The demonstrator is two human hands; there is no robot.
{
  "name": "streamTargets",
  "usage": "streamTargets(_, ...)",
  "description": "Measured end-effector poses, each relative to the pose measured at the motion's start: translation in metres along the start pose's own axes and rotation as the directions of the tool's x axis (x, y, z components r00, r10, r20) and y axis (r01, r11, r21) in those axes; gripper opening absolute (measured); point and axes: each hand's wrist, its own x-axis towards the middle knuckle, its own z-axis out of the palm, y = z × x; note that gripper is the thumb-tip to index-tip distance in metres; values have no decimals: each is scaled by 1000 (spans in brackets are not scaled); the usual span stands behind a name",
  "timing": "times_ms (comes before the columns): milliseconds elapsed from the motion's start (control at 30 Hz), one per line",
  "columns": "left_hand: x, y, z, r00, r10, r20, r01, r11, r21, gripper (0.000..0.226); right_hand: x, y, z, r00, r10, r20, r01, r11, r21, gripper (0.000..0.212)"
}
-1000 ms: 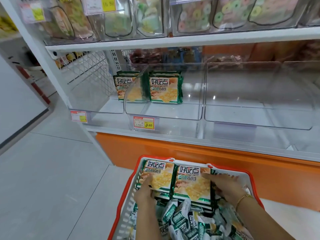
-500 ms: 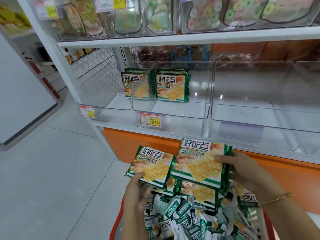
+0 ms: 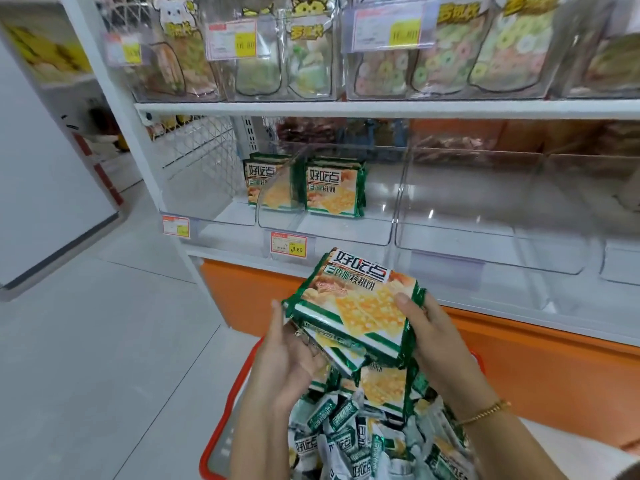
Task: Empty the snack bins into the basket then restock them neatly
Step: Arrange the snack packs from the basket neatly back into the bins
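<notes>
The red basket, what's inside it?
Small green-and-white snack packets and larger green biscuit packs fill the basket. Its bottom, and anything lying deeper, is hidden under them.

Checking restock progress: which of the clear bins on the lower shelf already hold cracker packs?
The leftmost bin and the second bin: green cracker packs stand upright at the back of each. The wide bin right of them shows none.
</notes>
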Motion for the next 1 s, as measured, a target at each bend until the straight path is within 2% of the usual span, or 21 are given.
streamTargets(33,-3,3,4,1000,-8,27,7,999,32,95,-1,0,2,1000,-7,-26,8,1000,11,47)
streamTargets(67,-6,5,8,997,-5,76,1,998,59,92,-3,1,5,998,-7,-61,8,1000,6,58)
streamTargets(133,-14,10,18,991,20,134,-42,985,165,73,-5,4,11,996,-10,-90,3,997,-79,94)
streamTargets(167,-17,12,22,991,41,130,-69,973,220,62,-7,0,13,997,-21,-70,12,992,-123,100)
streamTargets(200,-18,14,21,992,50,118,-78,965,250,51,-7,-5,12,999,-35,-34,30,987,-156,90)
streamTargets(267,-22,22,19,992,46,120,-75,964,256,43,-7,-22,9,996,-33,83,47,983,-179,56)
streamTargets(333,-25,34,11,989,49,139,-77,977,200,56,0,-41,2,966,-1,259,50,982,-183,46)
streamTargets(400,-26,45,3,982,83,168,-109,983,149,80,11,-60,0,886,82,456,-41,994,-99,57)
streamTargets(467,-22,56,-1,979,105,173,-140,969,203,95,31,-73,4,819,154,552,-121,988,-95,68)
streamTargets(533,-13,73,-2,969,168,179,-209,948,242,90,54,-87,18,763,172,623,-83,982,-170,65)
streamTargets(633,3,107,1,922,323,213,-371,895,249,105,93,-112,54,726,147,672,27,970,-241,68)
streamTargets(667,8,122,0,905,364,219,-412,878,243,102,107,-120,70,724,118,680,59,971,-231,69)
streamTargets(700,14,138,-2,889,396,231,-446,863,236,89,120,-128,87,733,83,675,100,969,-228,71)
streamTargets(767,27,173,-9,855,463,234,-514,813,273,50,147,-144,123,766,24,642,168,957,-236,85)
streamTargets(833,46,207,-22,802,575,160,-565,645,515,28,168,-157,155,783,-42,620,276,917,-286,108)
streamTargets(867,58,221,-30,774,627,88,-526,559,642,30,181,-161,168,785,-88,613,358,872,-333,113)
streamTargets(900,71,233,-37,741,671,30,-505,527,684,26,193,-166,180,785,-127,607,438,807,-397,111)
streamTargets(1000,97,239,-44,746,665,37,-573,612,545,4,221,-175,204,745,-241,621,627,572,-530,104)
